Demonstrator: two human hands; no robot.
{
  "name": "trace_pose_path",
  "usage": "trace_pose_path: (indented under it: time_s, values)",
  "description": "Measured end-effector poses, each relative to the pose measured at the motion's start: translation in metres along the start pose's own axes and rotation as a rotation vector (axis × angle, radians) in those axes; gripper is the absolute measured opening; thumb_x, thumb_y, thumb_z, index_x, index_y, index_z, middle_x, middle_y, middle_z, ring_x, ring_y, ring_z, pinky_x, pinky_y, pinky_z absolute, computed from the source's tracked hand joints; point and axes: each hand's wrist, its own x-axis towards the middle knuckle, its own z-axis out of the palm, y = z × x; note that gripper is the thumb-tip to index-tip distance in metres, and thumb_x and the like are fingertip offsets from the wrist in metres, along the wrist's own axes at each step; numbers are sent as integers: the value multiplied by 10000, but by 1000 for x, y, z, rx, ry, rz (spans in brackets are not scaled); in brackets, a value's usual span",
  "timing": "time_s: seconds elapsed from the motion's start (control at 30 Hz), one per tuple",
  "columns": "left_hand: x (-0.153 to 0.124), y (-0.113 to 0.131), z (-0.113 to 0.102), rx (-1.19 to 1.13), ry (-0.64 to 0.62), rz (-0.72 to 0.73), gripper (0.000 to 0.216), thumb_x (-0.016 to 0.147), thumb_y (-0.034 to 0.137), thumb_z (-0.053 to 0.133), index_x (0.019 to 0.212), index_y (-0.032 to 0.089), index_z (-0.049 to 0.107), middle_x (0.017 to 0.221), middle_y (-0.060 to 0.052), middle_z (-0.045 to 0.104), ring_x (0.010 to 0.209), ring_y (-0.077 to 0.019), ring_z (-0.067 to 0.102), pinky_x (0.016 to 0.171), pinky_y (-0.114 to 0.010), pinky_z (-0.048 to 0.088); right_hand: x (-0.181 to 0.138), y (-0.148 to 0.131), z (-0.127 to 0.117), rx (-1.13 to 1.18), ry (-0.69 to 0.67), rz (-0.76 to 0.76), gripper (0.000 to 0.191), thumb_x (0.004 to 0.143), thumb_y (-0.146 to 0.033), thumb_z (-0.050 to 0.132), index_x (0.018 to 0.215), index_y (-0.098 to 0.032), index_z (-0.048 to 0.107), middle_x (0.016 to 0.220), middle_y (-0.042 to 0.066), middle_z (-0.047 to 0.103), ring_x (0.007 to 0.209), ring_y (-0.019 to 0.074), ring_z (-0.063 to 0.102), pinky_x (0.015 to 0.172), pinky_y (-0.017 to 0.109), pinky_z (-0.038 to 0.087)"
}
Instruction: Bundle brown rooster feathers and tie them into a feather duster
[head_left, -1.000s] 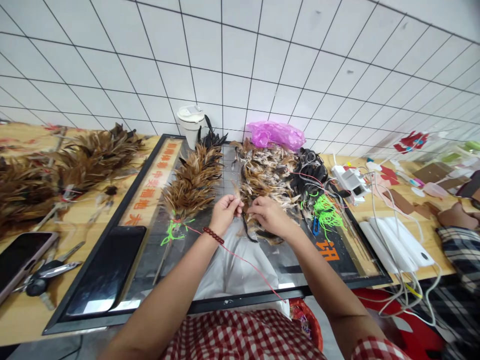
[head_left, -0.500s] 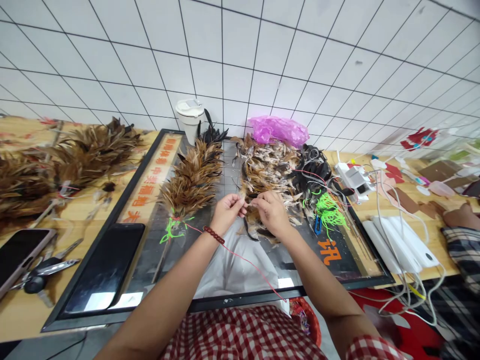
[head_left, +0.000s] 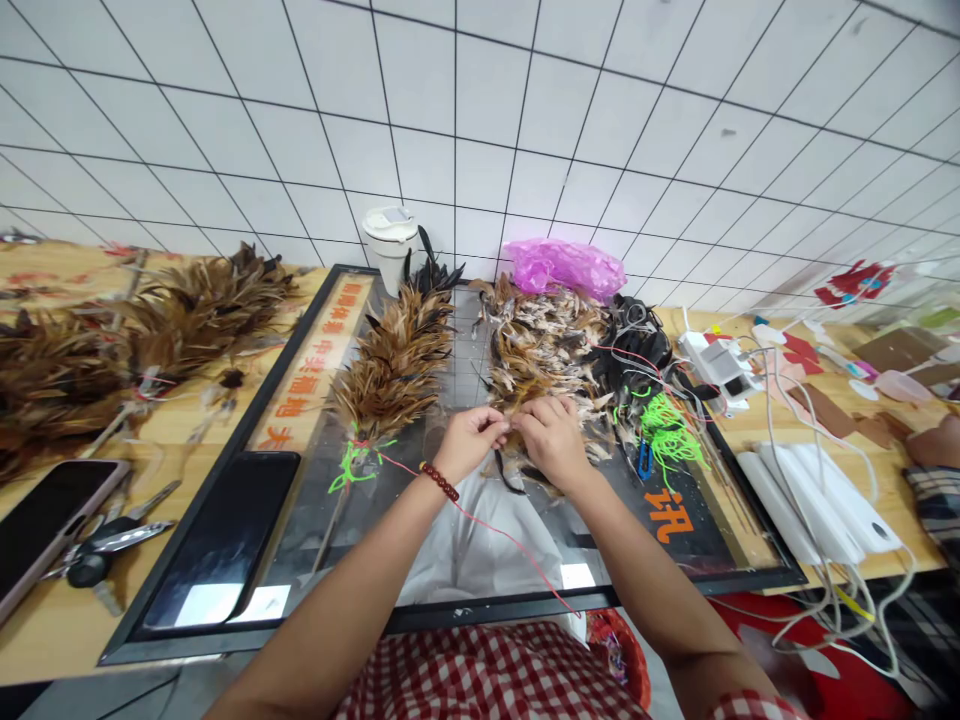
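Note:
Both hands meet over the front of a pile of loose brown and white feathers [head_left: 544, 345]. My left hand [head_left: 472, 442], with a red bead bracelet [head_left: 440, 482] at its wrist, is closed in a pinch. My right hand [head_left: 556, 442] pinches right against it, fingers curled. Between the fingertips is a small feather, mostly hidden. To the left lies a brown feather duster [head_left: 397, 365], bound at its base with green string [head_left: 356, 462]. A red thread [head_left: 517, 545] runs from that binding, past my left wrist, to the board's front edge.
The black-framed board [head_left: 420, 618] bears a black phone [head_left: 221, 540], a white cup [head_left: 391, 245], a pink plastic bag [head_left: 566, 268], green strings [head_left: 671, 430] and a blue cutter [head_left: 645, 458]. More feather dusters [head_left: 202, 305] lie left. White cables [head_left: 832, 590] and another person's sleeve [head_left: 934, 505] are right.
My hands have drawn closer together, and the right has turned so its back covers the fingertips. The whole view has shifted slightly; the duster and feather pile have kept their places.

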Motion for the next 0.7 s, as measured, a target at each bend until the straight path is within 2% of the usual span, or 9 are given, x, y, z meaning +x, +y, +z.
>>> trace_pose_path:
  time_s: [0.2,0.3,0.4,0.53,0.6,0.7]
  values:
    - [-3,1,2,69,1,-11,49,657,175,651,615,160,671,551,0,628,489,-101,559,509,-221,476,-3,3,2,-16,44,-80,188,915,-211,475,947,-239,657,943,37,670,925,170,525,910,371,267]
    - [-2,-5,2,148,-1,53,72,677,183,638,612,167,664,566,-1,629,502,-107,571,507,-220,478,-3,3,1,8,56,-88,189,912,-193,473,954,-239,651,947,31,674,933,167,532,927,374,259]
    - [-1,-7,1,122,42,65,89,714,230,623,658,161,625,573,0,617,494,-107,579,478,-213,473,-2,5,-2,30,98,27,207,903,-177,476,1005,-241,643,980,45,671,969,182,532,936,385,255]
    - [1,-1,-2,-109,125,1,221,745,351,616,693,166,506,583,11,605,450,-96,563,431,-210,467,-1,10,-8,42,183,222,206,894,-223,500,1050,-237,635,1017,68,652,976,201,537,893,380,289]
    - [2,2,-3,-181,154,-20,265,734,387,632,722,171,479,578,17,604,434,-92,553,416,-205,459,0,11,-11,51,157,242,196,900,-226,492,1021,-237,645,995,60,653,963,198,539,866,371,296]
    - [3,2,-3,-223,170,-32,309,710,415,657,747,174,468,574,21,608,425,-86,547,408,-195,450,1,10,-15,63,1,172,199,906,-212,478,962,-241,667,936,46,658,912,191,532,834,367,288]
